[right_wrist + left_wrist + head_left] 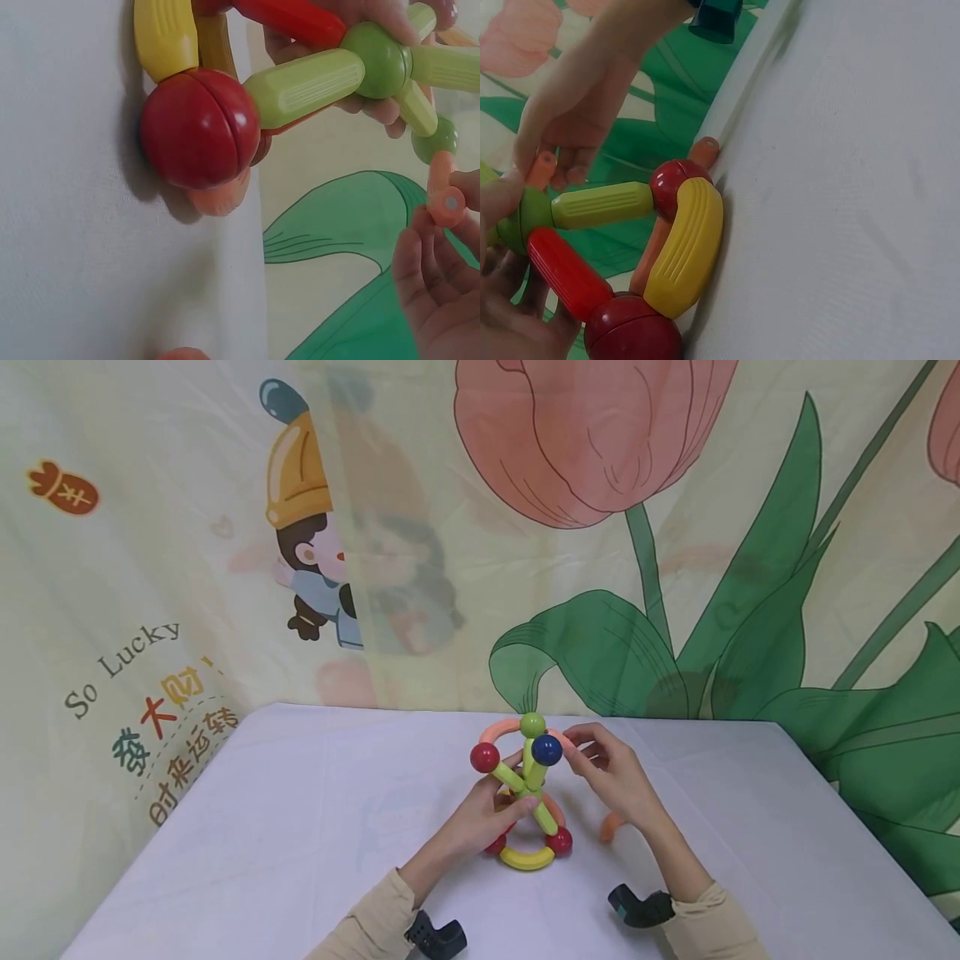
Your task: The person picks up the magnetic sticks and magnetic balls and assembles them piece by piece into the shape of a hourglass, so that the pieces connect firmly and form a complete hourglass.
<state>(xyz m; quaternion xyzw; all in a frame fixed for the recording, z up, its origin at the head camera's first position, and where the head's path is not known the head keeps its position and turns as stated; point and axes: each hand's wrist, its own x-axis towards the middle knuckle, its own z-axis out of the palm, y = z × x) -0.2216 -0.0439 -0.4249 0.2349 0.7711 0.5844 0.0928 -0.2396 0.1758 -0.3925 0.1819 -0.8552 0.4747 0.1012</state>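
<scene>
A magnetic ball-and-rod model stands on the table. My left hand (480, 817) grips it at the middle, thumb and fingers around the green centre ball (379, 64) where several light green rods (546, 818) meet. At its top are a green ball (532, 724), a red ball (484, 757) and a blue ball (547, 750). My right hand (618, 777) pinches a curved orange rod (448, 202), whose far end meets the upper green ball in the right wrist view. Low down, a curved yellow rod (527, 859) links red balls (634, 330).
Another orange rod (611, 827) lies on the white-covered table (315, 860), right of the model under the right wrist. Dark wrist cameras (641, 906) sit on both wrists. A printed curtain (420, 527) hangs behind the table's back edge.
</scene>
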